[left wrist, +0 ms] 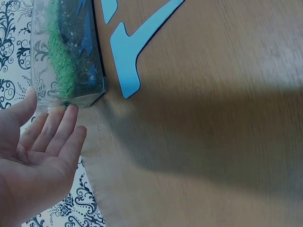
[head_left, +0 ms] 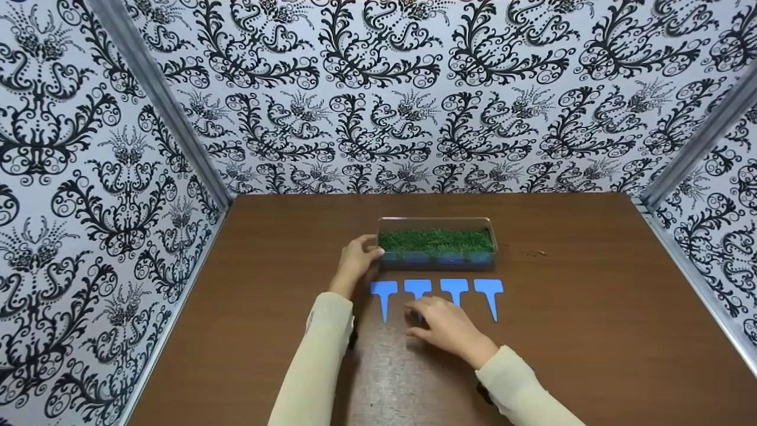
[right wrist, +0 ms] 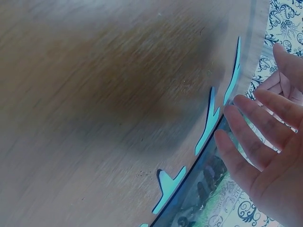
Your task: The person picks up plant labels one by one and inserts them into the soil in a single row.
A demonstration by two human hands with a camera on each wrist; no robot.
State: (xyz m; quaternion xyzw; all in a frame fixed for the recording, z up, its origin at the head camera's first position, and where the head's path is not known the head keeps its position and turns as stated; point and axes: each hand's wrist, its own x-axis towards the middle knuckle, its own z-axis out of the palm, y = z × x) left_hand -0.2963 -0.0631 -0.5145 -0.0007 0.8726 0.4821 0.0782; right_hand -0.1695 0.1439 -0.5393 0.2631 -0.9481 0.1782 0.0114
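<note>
A clear plastic container [head_left: 437, 259] of green grass [head_left: 434, 239] stands in the middle of the table. At its left end is my left hand [head_left: 357, 258], fingertips right at the wall. The left wrist view shows this hand [left wrist: 45, 146] with fingers extended, palm up to the camera. In front of the container lies a row of several blue T-shaped plant labels [head_left: 489, 289]. My right hand [head_left: 446, 325] hovers over the middle ones with loosely bent fingers and partly covers two. The right wrist view shows its fingers [right wrist: 258, 127] spread, holding nothing.
The brown wooden table [head_left: 591, 319] meets patterned walls [head_left: 390, 118] at the back and both sides. Small brown debris [head_left: 537, 253] lies right of the container. A metal post [head_left: 177, 112] runs up the left corner.
</note>
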